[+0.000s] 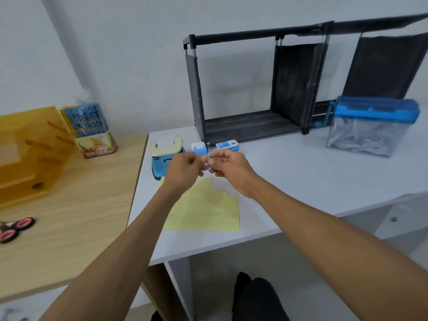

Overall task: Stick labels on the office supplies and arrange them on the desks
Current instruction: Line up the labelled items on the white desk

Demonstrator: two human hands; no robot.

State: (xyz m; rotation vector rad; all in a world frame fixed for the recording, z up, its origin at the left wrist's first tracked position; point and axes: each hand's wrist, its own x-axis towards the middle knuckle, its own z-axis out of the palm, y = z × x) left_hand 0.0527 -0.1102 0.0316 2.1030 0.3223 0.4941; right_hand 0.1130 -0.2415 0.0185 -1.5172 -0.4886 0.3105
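Note:
Both hands meet above the white desk (301, 177). My left hand (183, 170) and my right hand (229, 167) pinch a small label (206, 167) between their fingertips, and most of it is hidden by the fingers. Under the hands lies a yellow label sheet (208, 212) with stepped cut-outs along its top edge. Behind the hands stand a blue and cream hole punch (162, 158), a small blue and white box (198, 147) and a second small blue box (228, 144).
A black shelf frame (254, 89) stands at the back of the white desk, with a blue-lidded clear shredder bin (370, 126) to its right. On the wooden desk (81, 216) at left are an amber organizer (27, 154), a pencil pack (92, 130) and pink-handled scissors (16, 228).

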